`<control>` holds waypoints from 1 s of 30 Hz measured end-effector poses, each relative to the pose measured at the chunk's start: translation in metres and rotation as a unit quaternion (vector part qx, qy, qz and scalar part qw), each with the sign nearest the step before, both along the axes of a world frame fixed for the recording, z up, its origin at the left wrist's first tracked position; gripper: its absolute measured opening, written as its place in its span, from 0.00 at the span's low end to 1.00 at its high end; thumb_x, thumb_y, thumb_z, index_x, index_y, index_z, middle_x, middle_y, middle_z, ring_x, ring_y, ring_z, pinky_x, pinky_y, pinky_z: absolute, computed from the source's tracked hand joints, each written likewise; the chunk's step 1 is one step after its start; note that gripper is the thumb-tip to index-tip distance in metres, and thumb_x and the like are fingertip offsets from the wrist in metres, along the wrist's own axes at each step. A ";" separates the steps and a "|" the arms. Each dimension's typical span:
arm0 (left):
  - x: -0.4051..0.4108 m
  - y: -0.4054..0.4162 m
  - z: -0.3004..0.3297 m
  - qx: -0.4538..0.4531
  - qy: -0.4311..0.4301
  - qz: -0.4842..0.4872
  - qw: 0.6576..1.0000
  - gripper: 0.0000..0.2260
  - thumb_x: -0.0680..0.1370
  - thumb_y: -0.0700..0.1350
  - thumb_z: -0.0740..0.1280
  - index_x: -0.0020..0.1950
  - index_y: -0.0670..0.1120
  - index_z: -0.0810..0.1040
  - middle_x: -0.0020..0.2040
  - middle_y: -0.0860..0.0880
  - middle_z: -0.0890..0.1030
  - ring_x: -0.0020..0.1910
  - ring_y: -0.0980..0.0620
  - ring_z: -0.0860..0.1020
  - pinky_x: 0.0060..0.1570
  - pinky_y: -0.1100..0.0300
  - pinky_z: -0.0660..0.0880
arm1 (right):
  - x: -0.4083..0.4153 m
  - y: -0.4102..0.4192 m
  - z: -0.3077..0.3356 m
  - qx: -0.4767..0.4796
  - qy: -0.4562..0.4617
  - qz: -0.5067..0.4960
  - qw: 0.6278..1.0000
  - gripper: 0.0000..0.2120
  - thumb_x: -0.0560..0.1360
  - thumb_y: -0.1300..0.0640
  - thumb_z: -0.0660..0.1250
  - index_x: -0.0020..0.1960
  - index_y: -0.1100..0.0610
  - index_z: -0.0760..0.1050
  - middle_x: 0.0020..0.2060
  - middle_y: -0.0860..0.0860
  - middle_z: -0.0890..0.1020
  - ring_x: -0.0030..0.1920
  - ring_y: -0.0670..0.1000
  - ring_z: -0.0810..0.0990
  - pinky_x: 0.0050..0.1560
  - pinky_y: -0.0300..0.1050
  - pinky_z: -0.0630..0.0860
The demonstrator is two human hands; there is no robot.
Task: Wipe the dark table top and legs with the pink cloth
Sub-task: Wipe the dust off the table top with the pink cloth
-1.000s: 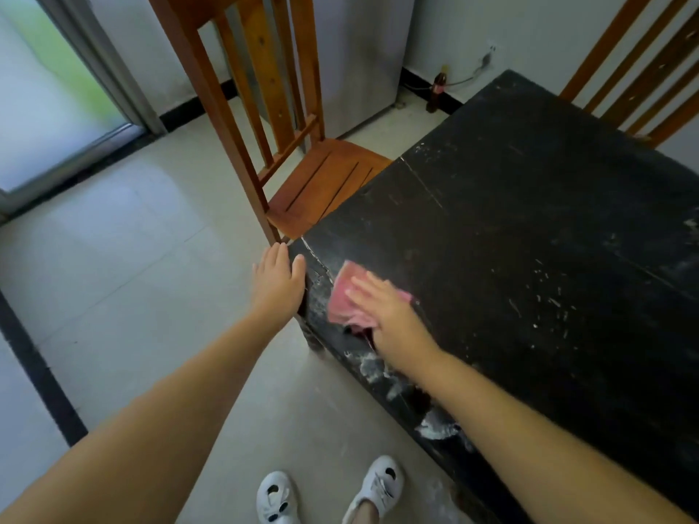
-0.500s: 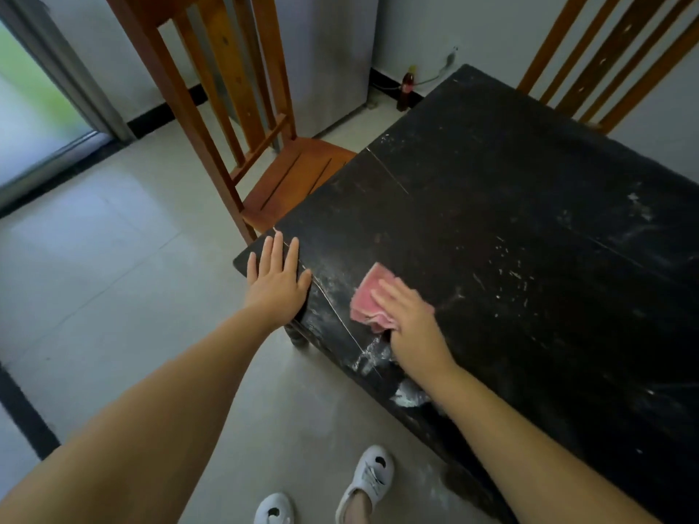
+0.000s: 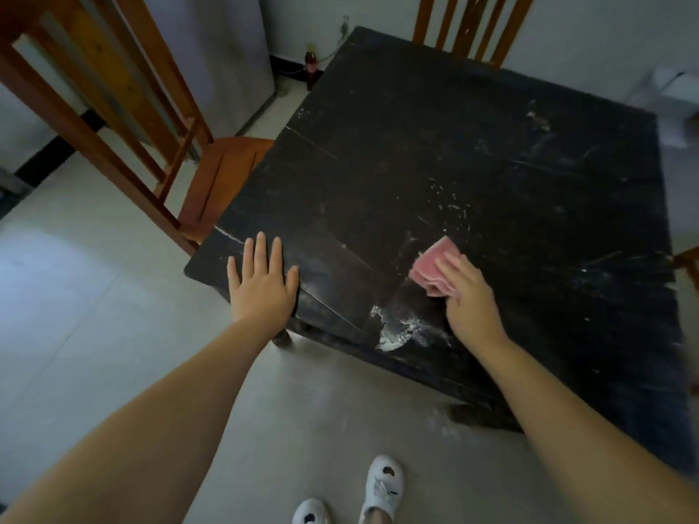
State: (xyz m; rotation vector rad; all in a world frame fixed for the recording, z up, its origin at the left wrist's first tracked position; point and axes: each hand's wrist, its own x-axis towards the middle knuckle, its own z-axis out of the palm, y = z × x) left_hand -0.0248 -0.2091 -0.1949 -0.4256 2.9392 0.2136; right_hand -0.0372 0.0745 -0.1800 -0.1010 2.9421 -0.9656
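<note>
Right now the left hand (image 3: pixel 263 283) lies flat on the near-left corner of the dark table top (image 3: pixel 454 175), fingers straight and slightly spread, thumb at the table edge, gripping nothing. Right hand (image 3: pixel 467 296) presses the pink cloth (image 3: pixel 435 268) onto the table top near the front edge; fingers extended over the bunched cloth, palm down, cloth sticking out ahead of and left of the fingertips. White powdery smear (image 3: pixel 397 330) sits on the front edge just left of the right wrist, below the cloth. More white specks (image 3: pixel 450 206) scattered on the surface beyond the cloth. One table leg (image 3: pixel 281 336) partly visible under the left corner, another under the front edge by the right forearm. Wooden chair (image 3: pixel 223 175) stands at the table's left side, seat touching or just beside the edge, cannot tell which. Second chair back (image 3: pixel 469 28) at the far side. Bottle (image 3: pixel 311 68) on the floor by the far wall. White shoes (image 3: pixel 380 485) on the pale floor (image 3: pixel 94 315) at bottom.
</note>
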 end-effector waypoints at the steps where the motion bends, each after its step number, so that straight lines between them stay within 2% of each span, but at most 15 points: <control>1: 0.000 0.000 -0.002 -0.007 0.003 0.001 1.000 0.26 0.80 0.57 0.40 0.76 0.50 0.41 0.77 0.48 0.41 0.74 0.49 0.39 0.71 0.49 0.37 | 0.014 -0.010 -0.008 0.009 0.012 0.041 0.999 0.29 0.69 0.79 0.56 0.67 0.64 0.70 0.68 0.57 0.71 0.72 0.57 0.62 0.74 0.57 0.56; 3: -0.001 0.000 -0.002 -0.014 0.000 -0.001 1.000 0.26 0.80 0.57 0.40 0.76 0.50 0.41 0.77 0.48 0.42 0.75 0.49 0.39 0.71 0.49 0.36 | 0.048 -0.044 -0.019 0.026 0.046 0.114 0.992 0.22 0.71 0.73 0.57 0.64 0.64 0.74 0.64 0.58 0.75 0.70 0.57 0.67 0.73 0.58 0.57; 5: -0.001 0.000 -0.001 -0.013 -0.006 -0.002 1.000 0.26 0.80 0.57 0.40 0.76 0.50 0.41 0.77 0.48 0.41 0.74 0.49 0.39 0.71 0.49 0.36 | 0.083 -0.080 -0.018 -0.033 0.068 0.164 0.984 0.18 0.72 0.61 0.59 0.61 0.61 0.76 0.59 0.58 0.79 0.65 0.58 0.72 0.68 0.57 0.64; 6: -0.001 0.000 -0.001 -0.010 -0.007 -0.004 1.000 0.26 0.80 0.57 0.40 0.76 0.50 0.41 0.77 0.48 0.41 0.74 0.49 0.39 0.71 0.49 0.37 | 0.096 -0.095 -0.016 -0.047 0.064 0.193 0.978 0.18 0.72 0.60 0.60 0.61 0.59 0.75 0.59 0.58 0.79 0.66 0.56 0.71 0.66 0.57 0.67; 8: -0.001 -0.001 0.001 -0.002 -0.008 -0.005 1.000 0.26 0.80 0.57 0.41 0.76 0.49 0.41 0.77 0.48 0.42 0.74 0.49 0.39 0.71 0.49 0.37 | 0.104 -0.108 -0.003 -0.059 0.017 0.241 0.969 0.19 0.75 0.65 0.60 0.65 0.59 0.73 0.65 0.56 0.75 0.69 0.52 0.67 0.70 0.47 0.64; 10: 0.000 -0.002 0.002 0.002 -0.004 -0.005 1.000 0.26 0.80 0.57 0.42 0.76 0.50 0.42 0.77 0.48 0.42 0.75 0.49 0.40 0.72 0.48 0.38 | 0.090 -0.096 0.016 -0.109 0.019 0.194 0.975 0.22 0.74 0.67 0.54 0.67 0.61 0.71 0.68 0.56 0.71 0.69 0.47 0.65 0.71 0.37 0.58; 12: 0.001 -0.002 0.001 0.007 0.008 -0.008 1.000 0.26 0.80 0.57 0.42 0.76 0.50 0.43 0.77 0.48 0.43 0.75 0.49 0.40 0.71 0.49 0.38 | 0.061 -0.065 0.042 -0.144 0.017 0.077 0.986 0.21 0.75 0.71 0.54 0.65 0.62 0.73 0.64 0.55 0.74 0.63 0.39 0.67 0.68 0.29 0.59; 14: 0.002 -0.002 0.000 0.006 0.014 -0.008 1.000 0.26 0.80 0.57 0.42 0.76 0.50 0.43 0.77 0.48 0.43 0.75 0.49 0.40 0.71 0.49 0.37 | 0.034 -0.017 0.048 -0.131 0.034 -0.031 0.990 0.22 0.75 0.76 0.55 0.64 0.60 0.73 0.61 0.54 0.75 0.60 0.38 0.70 0.63 0.24 0.59; 17: 0.002 -0.001 0.000 -0.003 0.017 -0.004 1.000 0.26 0.80 0.57 0.41 0.76 0.50 0.43 0.77 0.48 0.43 0.75 0.49 0.40 0.71 0.49 0.38 | 0.042 0.032 0.024 -0.015 0.007 -0.143 0.990 0.23 0.75 0.74 0.57 0.68 0.61 0.69 0.67 0.53 0.71 0.68 0.51 0.69 0.69 0.38 0.61; 19: 0.002 0.000 0.001 -0.010 0.012 -0.008 1.000 0.26 0.80 0.57 0.41 0.76 0.50 0.43 0.77 0.48 0.43 0.75 0.49 0.40 0.72 0.49 0.38 | 0.077 0.015 0.009 0.007 0.018 -0.079 0.997 0.18 0.79 0.64 0.57 0.68 0.58 0.70 0.68 0.53 0.71 0.69 0.50 0.69 0.71 0.45 0.64; 21: 0.002 0.001 0.001 -0.009 0.009 -0.010 1.000 0.26 0.80 0.57 0.40 0.76 0.49 0.42 0.77 0.47 0.43 0.75 0.49 0.40 0.72 0.48 0.38 | 0.108 -0.027 -0.002 0.003 0.051 0.026 0.998 0.15 0.81 0.50 0.56 0.66 0.50 0.71 0.65 0.49 0.74 0.65 0.41 0.72 0.66 0.38 0.69; 22: 0.002 0.001 0.003 -0.009 0.007 -0.010 1.000 0.26 0.80 0.57 0.41 0.76 0.49 0.43 0.77 0.47 0.43 0.75 0.49 0.40 0.72 0.48 0.38 | 0.118 -0.046 -0.005 -0.021 0.062 0.049 0.997 0.14 0.80 0.51 0.58 0.64 0.49 0.72 0.64 0.49 0.76 0.63 0.38 0.72 0.63 0.37 0.71; 24: 0.003 0.003 0.005 -0.008 0.012 -0.017 1.000 0.25 0.81 0.55 0.42 0.76 0.48 0.44 0.77 0.47 0.44 0.75 0.49 0.40 0.72 0.47 0.38 | 0.128 -0.074 0.002 -0.119 0.031 0.095 0.988 0.18 0.75 0.65 0.65 0.63 0.56 0.75 0.63 0.52 0.76 0.65 0.37 0.68 0.65 0.38 0.68; 27: 0.006 0.014 0.007 -0.025 0.061 -0.118 0.991 0.23 0.81 0.52 0.45 0.76 0.46 0.50 0.77 0.46 0.50 0.75 0.49 0.45 0.71 0.46 0.40 | 0.076 -0.048 0.019 -0.161 0.042 0.050 0.985 0.24 0.71 0.78 0.57 0.65 0.65 0.72 0.62 0.52 0.71 0.62 0.29 0.67 0.64 0.28 0.64; 30: 0.011 0.045 0.005 -0.005 0.088 -0.178 0.980 0.23 0.81 0.51 0.46 0.75 0.46 0.54 0.76 0.46 0.55 0.75 0.49 0.49 0.71 0.50 0.40 | -0.014 -0.007 0.043 -0.155 0.056 -0.062 0.984 0.24 0.73 0.78 0.54 0.64 0.65 0.73 0.62 0.56 0.74 0.61 0.42 0.74 0.60 0.23 0.63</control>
